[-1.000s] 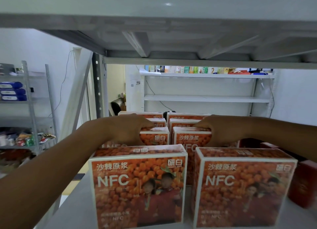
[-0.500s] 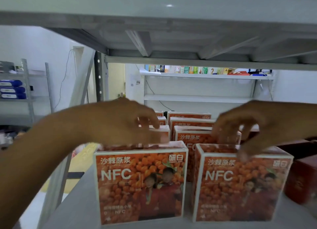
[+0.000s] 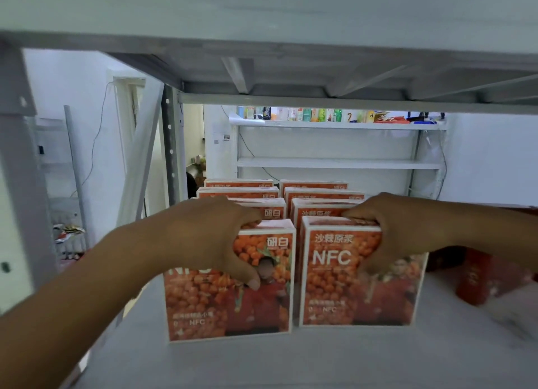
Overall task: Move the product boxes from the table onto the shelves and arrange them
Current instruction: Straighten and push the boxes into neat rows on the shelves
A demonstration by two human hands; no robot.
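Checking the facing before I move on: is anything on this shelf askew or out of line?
Yes: the left front box sits further forward on the shelf than the right front box, so their faces are not flush.

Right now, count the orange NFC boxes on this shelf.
8 orange boxes: four in the left column, four in the right column, front to back. Others may hide behind.

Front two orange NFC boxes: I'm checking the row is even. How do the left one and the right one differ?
The left front box stands nearer the shelf edge; the right front box sits slightly further back. The left hand grips the left front box's upper left, hiding most of its NFC lettering; the right hand grips the right front box's upper right, leaving NFC readable. Both are upright, face forward and share one print.
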